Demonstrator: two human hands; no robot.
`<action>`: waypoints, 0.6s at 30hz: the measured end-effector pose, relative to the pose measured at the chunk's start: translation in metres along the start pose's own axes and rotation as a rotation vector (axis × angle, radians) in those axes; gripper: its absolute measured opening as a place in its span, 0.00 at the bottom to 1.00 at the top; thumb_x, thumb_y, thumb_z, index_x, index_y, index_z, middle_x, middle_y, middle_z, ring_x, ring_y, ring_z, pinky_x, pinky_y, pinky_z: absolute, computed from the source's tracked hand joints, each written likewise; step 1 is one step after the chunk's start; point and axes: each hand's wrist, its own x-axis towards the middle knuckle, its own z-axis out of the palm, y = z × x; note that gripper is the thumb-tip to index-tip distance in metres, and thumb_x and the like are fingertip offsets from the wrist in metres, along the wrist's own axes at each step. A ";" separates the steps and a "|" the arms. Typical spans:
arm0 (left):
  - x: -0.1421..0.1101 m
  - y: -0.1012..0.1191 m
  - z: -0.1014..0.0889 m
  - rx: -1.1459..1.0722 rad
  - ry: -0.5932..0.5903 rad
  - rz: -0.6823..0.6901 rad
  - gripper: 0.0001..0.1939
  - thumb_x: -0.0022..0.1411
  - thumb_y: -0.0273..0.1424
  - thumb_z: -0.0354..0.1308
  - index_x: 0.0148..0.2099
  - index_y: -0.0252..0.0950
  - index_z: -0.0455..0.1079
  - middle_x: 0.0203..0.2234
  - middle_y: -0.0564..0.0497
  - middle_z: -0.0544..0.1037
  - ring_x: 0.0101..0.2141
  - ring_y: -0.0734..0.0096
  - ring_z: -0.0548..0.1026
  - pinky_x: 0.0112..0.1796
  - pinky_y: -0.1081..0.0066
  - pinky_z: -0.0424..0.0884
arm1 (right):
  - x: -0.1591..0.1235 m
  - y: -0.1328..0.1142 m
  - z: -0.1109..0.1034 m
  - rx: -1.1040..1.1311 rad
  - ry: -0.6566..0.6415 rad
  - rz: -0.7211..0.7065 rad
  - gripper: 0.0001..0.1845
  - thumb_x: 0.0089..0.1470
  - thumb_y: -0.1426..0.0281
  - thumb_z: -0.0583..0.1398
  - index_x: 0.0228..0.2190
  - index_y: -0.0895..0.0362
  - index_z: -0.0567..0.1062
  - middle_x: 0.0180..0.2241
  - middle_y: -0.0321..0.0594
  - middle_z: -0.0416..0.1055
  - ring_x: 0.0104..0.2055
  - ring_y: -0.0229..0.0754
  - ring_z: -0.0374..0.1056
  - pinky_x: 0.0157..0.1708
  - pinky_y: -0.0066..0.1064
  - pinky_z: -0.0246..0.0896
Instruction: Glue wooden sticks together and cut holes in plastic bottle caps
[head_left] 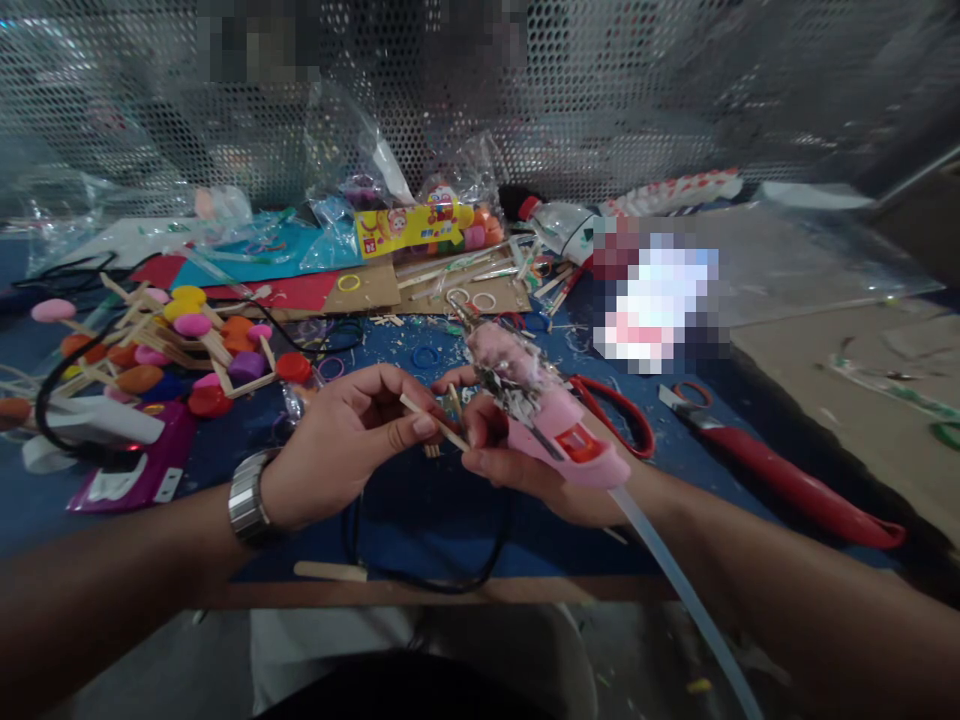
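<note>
Between thumb and fingers, my left hand (356,435) pinches a short wooden craft stick (439,424). The stick's other end meets the thumb and fingers of my right hand (517,465). That hand also carries a pink hot glue gun (570,420), which lies across its back and points up and left. A long translucent glue stick (686,590) runs out of the gun's rear. Grey, messy residue coats the gun near the nozzle. Another bit of wood stands upright by the right fingertips, partly hidden. The grip on the gun's handle is hidden too.
Sticks with colourful clay balls (191,340) pile up at left behind a purple box (146,460). Red-handled scissors (630,425) and a red utility knife (795,480) lie at right. A black cable (420,585) loops near the front edge, beside a loose craft stick (330,571).
</note>
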 end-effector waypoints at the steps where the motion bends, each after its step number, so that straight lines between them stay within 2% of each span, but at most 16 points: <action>1: 0.000 0.000 0.000 0.001 -0.002 0.000 0.10 0.56 0.29 0.73 0.34 0.34 0.74 0.30 0.54 0.81 0.32 0.80 0.79 0.36 0.82 0.75 | 0.000 0.000 0.000 -0.002 -0.004 0.002 0.07 0.60 0.68 0.64 0.31 0.54 0.71 0.32 0.34 0.72 0.29 0.36 0.66 0.33 0.31 0.62; 5: 0.000 0.000 0.000 0.003 -0.004 0.002 0.10 0.56 0.29 0.73 0.34 0.34 0.74 0.29 0.55 0.81 0.31 0.81 0.78 0.35 0.83 0.75 | -0.001 0.001 0.000 0.016 -0.016 0.014 0.08 0.60 0.68 0.64 0.31 0.53 0.69 0.31 0.34 0.70 0.33 0.38 0.66 0.37 0.32 0.63; 8: 0.000 0.001 -0.001 -0.014 0.007 -0.018 0.10 0.56 0.30 0.73 0.34 0.35 0.74 0.30 0.54 0.81 0.32 0.79 0.80 0.36 0.81 0.76 | -0.001 0.005 0.000 0.050 -0.003 0.014 0.10 0.58 0.68 0.65 0.33 0.52 0.67 0.35 0.35 0.71 0.40 0.41 0.68 0.41 0.33 0.64; 10: 0.000 0.000 -0.001 -0.014 0.009 -0.017 0.10 0.56 0.29 0.73 0.34 0.34 0.74 0.30 0.53 0.82 0.32 0.78 0.80 0.36 0.81 0.76 | -0.001 0.005 0.000 0.046 0.003 0.001 0.10 0.58 0.68 0.66 0.34 0.52 0.68 0.37 0.36 0.72 0.41 0.41 0.68 0.43 0.34 0.65; 16: -0.001 0.000 -0.002 -0.015 0.001 -0.013 0.09 0.57 0.29 0.73 0.34 0.34 0.74 0.30 0.53 0.81 0.32 0.78 0.80 0.36 0.81 0.76 | -0.001 0.002 -0.001 0.020 -0.001 -0.021 0.06 0.59 0.67 0.64 0.34 0.53 0.70 0.38 0.39 0.73 0.40 0.42 0.69 0.39 0.34 0.67; 18: 0.000 0.000 -0.001 -0.023 0.002 -0.019 0.09 0.56 0.29 0.73 0.34 0.35 0.74 0.29 0.54 0.81 0.31 0.79 0.80 0.36 0.81 0.76 | -0.002 0.003 -0.001 0.034 0.020 0.000 0.06 0.59 0.66 0.64 0.34 0.54 0.72 0.43 0.41 0.73 0.35 0.40 0.69 0.34 0.34 0.67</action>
